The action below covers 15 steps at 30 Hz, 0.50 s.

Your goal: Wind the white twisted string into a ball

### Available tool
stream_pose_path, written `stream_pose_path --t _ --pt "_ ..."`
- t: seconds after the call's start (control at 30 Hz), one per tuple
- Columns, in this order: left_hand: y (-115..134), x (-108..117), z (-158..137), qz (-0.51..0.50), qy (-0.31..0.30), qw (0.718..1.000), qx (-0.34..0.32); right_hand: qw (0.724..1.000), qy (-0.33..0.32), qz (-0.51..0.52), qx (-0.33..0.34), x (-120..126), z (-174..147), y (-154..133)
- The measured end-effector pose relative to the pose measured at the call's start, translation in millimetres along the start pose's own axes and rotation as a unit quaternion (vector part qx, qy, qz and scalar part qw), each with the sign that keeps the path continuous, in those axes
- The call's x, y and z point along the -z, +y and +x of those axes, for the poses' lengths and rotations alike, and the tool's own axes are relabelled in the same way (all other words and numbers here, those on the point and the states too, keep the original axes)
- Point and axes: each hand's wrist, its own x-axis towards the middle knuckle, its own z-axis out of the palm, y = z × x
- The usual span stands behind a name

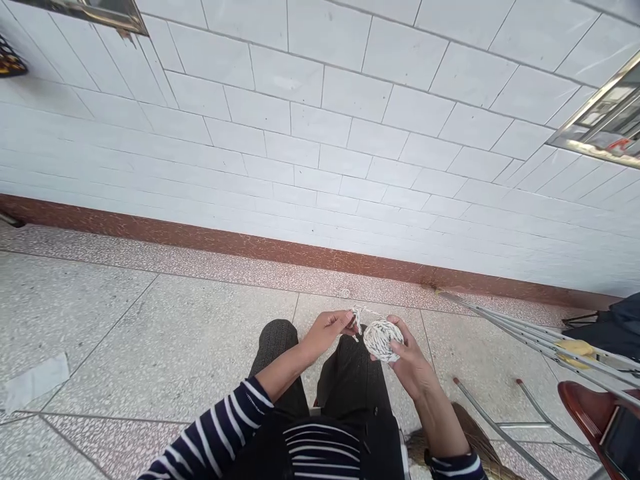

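Note:
A round ball of white yarn flecked with dark strands [383, 340] sits in my right hand [407, 353], the thumb pressed on its near face and the fingers curled behind it. Just to its left, my left hand [330, 331] pinches a small bunch of the same yarn [357, 320] between thumb and fingertips. A thin strand runs across from this bunch to the top of the ball. Both hands are held above my knees, in dark trousers [350, 377]. How the bunch is looped is too small to make out.
Ahead stands a white tiled wall [320, 133] with a reddish-brown skirting [250, 245]. Metal crutches [520, 327] with a yellow cloth [575, 353] lean at the right. Below them are metal chair legs [500, 423]. A pale sheet [37, 383] lies on the speckled floor [190, 347] at left.

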Motion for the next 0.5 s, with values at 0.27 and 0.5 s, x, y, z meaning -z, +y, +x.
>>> stream_pose_path --t 0.27,0.5 --pt "-5 -4 -4 0.118 0.05 0.992 -0.02 0.915 0.052 -0.365 0.164 -16 20 3" --pt "4 -3 -8 0.239 0.048 0.968 -0.053 0.932 0.059 -0.325 0.149 -8 25 12"
